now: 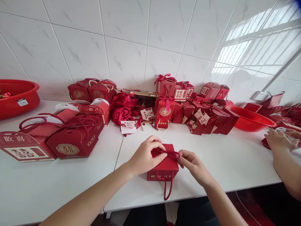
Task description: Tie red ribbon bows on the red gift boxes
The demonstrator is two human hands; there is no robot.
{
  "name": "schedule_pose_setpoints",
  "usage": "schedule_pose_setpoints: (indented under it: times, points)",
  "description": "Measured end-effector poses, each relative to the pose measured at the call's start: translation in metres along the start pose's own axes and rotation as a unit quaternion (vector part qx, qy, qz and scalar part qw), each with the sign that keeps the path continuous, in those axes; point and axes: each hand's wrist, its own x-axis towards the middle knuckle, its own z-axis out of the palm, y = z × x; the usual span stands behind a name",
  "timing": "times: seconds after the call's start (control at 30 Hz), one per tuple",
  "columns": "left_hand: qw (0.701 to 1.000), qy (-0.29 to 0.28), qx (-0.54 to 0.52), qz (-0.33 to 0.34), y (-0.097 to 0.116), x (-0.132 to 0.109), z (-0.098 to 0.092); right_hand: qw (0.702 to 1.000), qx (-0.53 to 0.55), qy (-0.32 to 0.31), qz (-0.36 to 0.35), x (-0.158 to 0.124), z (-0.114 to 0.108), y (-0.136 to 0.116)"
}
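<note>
A small red gift box (164,168) with gold print and a red cord handle stands on the white table (70,185) right in front of me. My left hand (145,155) rests on the box's top left, fingers curled and pinching a dark red ribbon (172,154). My right hand (194,164) pinches the same ribbon at its right end, beside the box's top right corner. The cord loop hangs over the table's front edge.
Several red gift boxes (72,142) lie at left and in a pile (188,106) along the tiled wall, with loose red ribbons (123,108). Red basins sit far left (16,97) and right (251,121). Another person's hands (279,141) work at the right edge.
</note>
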Motion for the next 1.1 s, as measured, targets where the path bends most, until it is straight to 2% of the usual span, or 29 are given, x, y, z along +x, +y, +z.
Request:
schedule_pose_setpoints:
  times: [0.2, 0.53, 0.87, 1.0, 1.1]
  points:
    - [0.999, -0.024, 0.005, -0.040, 0.000, 0.007, -0.004, 1.000, 0.017, 0.001, -0.019, 0.007, -0.003, -0.002]
    - [0.998, -0.040, -0.001, -0.048, 0.002, 0.007, -0.005, 0.999, 0.037, -0.004, -0.024, 0.014, -0.013, 0.007]
    - [0.998, -0.043, -0.005, -0.043, 0.001, 0.006, -0.005, 0.999, 0.033, 0.021, -0.016, 0.014, -0.025, 0.015]
    - [0.999, -0.004, -0.037, -0.031, 0.000, 0.002, 0.001, 0.999, -0.019, 0.023, -0.018, 0.001, -0.029, 0.019]
    - [0.995, 0.056, -0.079, -0.024, -0.001, -0.004, 0.011, 0.997, -0.044, -0.042, -0.055, -0.012, -0.022, 0.027]
